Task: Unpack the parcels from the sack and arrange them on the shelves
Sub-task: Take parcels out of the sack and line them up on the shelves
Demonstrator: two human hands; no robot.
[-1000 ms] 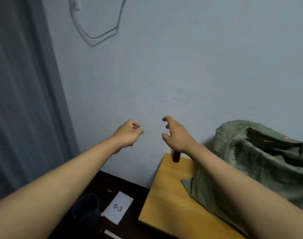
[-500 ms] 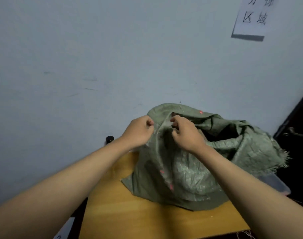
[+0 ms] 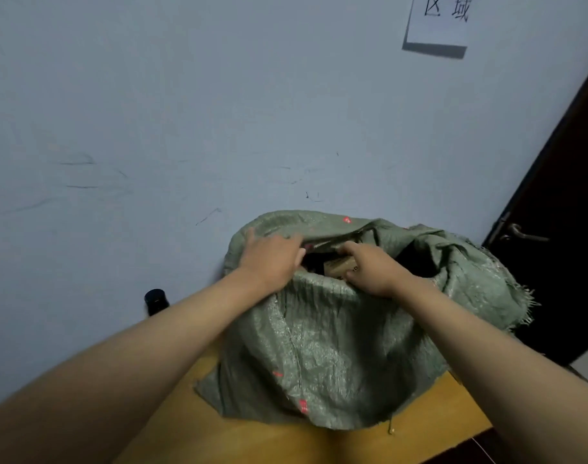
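Observation:
A green woven sack [image 3: 319, 346] stands on a yellow wooden table [image 3: 252, 440] against the wall, its mouth pulled open. My left hand [image 3: 272, 259] lies on the left side of the mouth, fingers curled over the rim of the upper flap. My right hand [image 3: 376, 269] reaches into the opening and grips a brown cardboard parcel [image 3: 337, 266] between thumb and fingers. Only a corner of that parcel shows; the rest of the inside is dark.
A black bottle top [image 3: 156, 300] stands at the table's back left by the wall. A dark door [image 3: 560, 229] with a metal handle [image 3: 523, 234] is close on the right. A paper sign [image 3: 440, 21] hangs on the wall above.
My hands went from empty in the air to pinching the sack's closed top. Now the mouth is open, and my right hand has gone inside onto a parcel.

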